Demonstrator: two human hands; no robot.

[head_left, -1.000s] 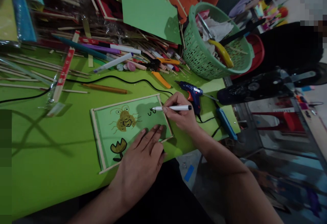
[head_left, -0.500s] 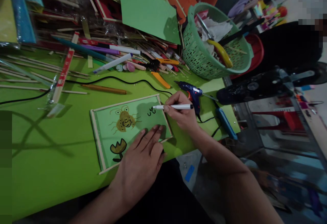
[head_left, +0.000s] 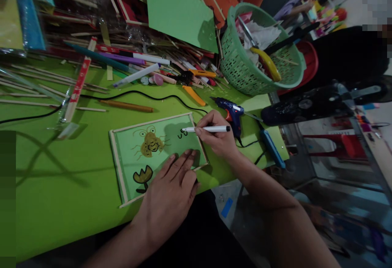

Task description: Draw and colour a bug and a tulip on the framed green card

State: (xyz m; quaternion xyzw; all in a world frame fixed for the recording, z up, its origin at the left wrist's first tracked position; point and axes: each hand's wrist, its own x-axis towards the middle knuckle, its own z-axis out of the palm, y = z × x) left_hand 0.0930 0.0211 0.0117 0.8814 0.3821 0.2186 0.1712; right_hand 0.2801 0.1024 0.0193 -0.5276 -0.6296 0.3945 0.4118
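Far left on the green desk [head_left: 61,186], loose wooden sticks [head_left: 36,92] lie in rows, crossed by a black cable [head_left: 137,93]. Further right, pens and markers [head_left: 137,66] pile up under a sheet of green paper [head_left: 179,9]. Near the desk's front edge lies the framed card [head_left: 134,137], a pale green sheet edged with wooden sticks, bearing a brown bug and a tulip drawing. The left hand [head_left: 171,194] lies flat and open on the card's lower right corner, fingers spread, pinning it down. Just right of that, the right hand [head_left: 217,137] is closed around a white marker [head_left: 208,129], whose tip touches small black marks at the card's upper right. Beside the hand lies a blue glue gun [head_left: 229,111], and beyond it stands a green basket [head_left: 241,68].
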